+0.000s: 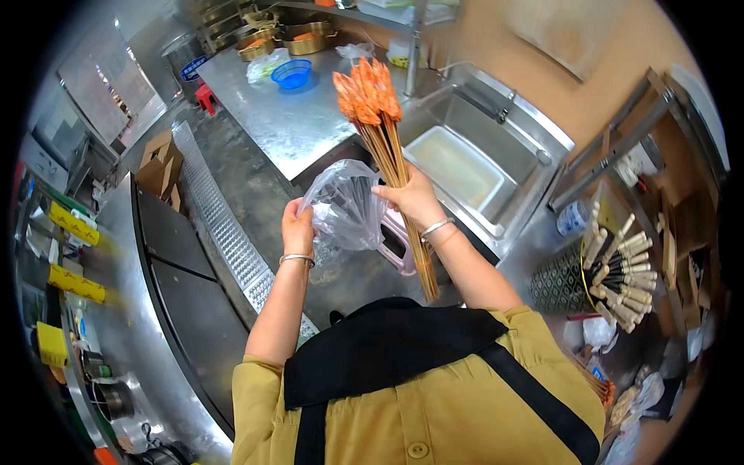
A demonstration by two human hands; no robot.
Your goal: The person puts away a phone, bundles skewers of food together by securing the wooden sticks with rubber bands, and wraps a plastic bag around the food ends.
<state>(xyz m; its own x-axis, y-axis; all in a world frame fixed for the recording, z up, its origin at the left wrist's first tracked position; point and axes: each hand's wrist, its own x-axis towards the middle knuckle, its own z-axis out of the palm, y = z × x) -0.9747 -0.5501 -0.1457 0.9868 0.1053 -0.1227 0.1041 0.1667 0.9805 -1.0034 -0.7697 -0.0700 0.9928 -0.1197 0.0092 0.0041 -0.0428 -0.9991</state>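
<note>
My right hand (415, 200) is wrapped round a bundle of long wooden skewers (385, 151), with orange-red pieces of food (368, 93) on their upper ends. The bundle stands nearly upright, its bare ends pointing down towards my body. To the left, my left hand (297, 229) pinches the edge of a clear plastic bag (345, 208). The bag hangs partly opened out between my two hands, and its right edge is close to the fingers of my right hand. Behind and below the bag, part of a pink plastic object (397, 252) shows.
A metal counter (263, 120) ahead bears a blue basket (291, 74) and brass-coloured pots (304, 39). Right of it is a sink (511, 143) with a white tub (453, 167). A patterned container (559, 280) of wooden-handled tools stands at the right, a dark-topped counter (190, 302) at the left.
</note>
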